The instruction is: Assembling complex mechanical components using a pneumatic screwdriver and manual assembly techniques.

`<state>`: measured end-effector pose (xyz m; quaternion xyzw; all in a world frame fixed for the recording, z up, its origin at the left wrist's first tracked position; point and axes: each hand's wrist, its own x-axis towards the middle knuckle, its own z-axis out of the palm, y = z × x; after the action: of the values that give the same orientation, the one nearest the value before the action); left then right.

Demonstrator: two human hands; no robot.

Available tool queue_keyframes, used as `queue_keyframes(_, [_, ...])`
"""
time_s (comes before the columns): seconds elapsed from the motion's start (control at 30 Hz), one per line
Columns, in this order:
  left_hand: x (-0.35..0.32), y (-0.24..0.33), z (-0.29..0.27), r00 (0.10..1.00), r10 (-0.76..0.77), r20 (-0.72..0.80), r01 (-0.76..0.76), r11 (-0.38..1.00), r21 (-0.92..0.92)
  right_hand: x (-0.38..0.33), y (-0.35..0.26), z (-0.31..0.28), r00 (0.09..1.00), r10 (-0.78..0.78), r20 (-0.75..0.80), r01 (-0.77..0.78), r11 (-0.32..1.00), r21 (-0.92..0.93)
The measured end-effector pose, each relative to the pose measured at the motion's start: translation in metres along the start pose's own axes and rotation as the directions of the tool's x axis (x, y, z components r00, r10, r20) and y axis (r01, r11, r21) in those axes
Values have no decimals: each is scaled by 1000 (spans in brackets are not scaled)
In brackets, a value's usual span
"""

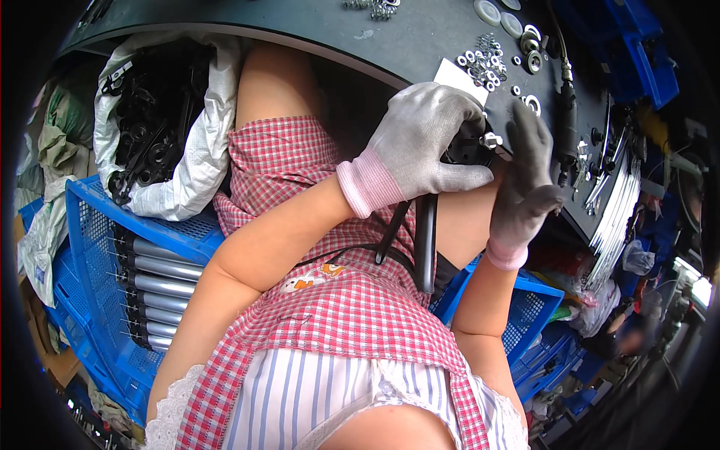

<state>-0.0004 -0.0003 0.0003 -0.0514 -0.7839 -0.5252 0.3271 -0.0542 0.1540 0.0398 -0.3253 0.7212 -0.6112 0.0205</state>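
Observation:
My left hand (pixel 424 142), in a grey knit glove with a pink cuff, is closed around a black metal part (pixel 469 148) at the front edge of the dark workbench (pixel 360 34). A black rod (pixel 425 240) and thin black arms hang down from that part over my lap. A small silver nut (pixel 491 140) sits on the part's right end. My right hand (pixel 525 180), in a darker grey glove, is raised beside the nut with fingers spread, holding nothing I can see.
Silver washers and nuts (pixel 484 60) lie scattered on the bench with white discs (pixel 487 11) and a black power tool (pixel 565 124). A blue crate (pixel 90 225) at left holds several grey cylinders. A white sack (pixel 187 157) holds black parts. More blue crates (pixel 536 307) sit at right.

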Motion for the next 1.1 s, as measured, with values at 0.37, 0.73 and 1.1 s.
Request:
queue_keyframes(0.37, [-1, 1, -1, 999, -26, 25, 27, 999, -30, -3, -4, 12, 994, 71, -87, -55, 983, 172])
queue_keyframes(0.73, [2, 1, -5, 996, -30, 78, 29, 999, 12, 1, 0, -12, 995, -20, 94, 29, 995, -98])
queue_keyframes(1.1, [1, 8, -10, 987, -117, 112, 124, 991, -58, 74, 56, -77, 993, 112, 27, -34, 512, -858])
